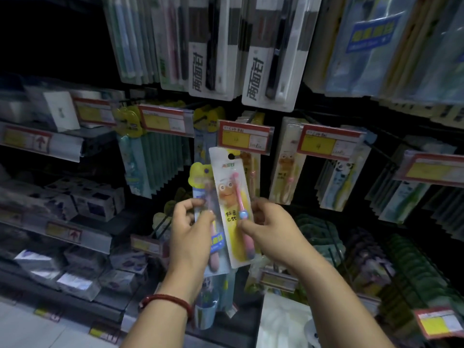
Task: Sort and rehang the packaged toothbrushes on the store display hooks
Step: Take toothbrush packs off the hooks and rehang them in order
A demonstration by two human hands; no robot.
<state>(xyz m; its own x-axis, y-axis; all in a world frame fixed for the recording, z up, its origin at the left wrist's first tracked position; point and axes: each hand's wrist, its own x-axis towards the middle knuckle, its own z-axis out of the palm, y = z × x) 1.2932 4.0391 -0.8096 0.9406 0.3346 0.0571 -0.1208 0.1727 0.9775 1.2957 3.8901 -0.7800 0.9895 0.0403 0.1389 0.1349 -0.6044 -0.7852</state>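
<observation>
**Two toothbrush packs held up at the hooks**

Nearest me, my left forearm wears a red cord bracelet (pixel 167 301). Using the orange-cartoon toothbrush pack (pixel 232 209) as my landmark: my right hand (pixel 270 228) pinches its right edge, thumb on the front, fingers behind. Touching its left side and partly behind it is a second pack (pixel 204 214) with a yellow-green header, gripped by my left hand (pixel 189 229), fingers curled around its left edge. Each blister holds a pink brush. Just above the landmark hangs a red-and-yellow price tag (pixel 244 139); behind and right of it, matching packs (pixel 288 169) hang on a hook. Further above hang white-and-black adult packs (pixel 270 71) (dim aisle, blurry shelving left).
</observation>
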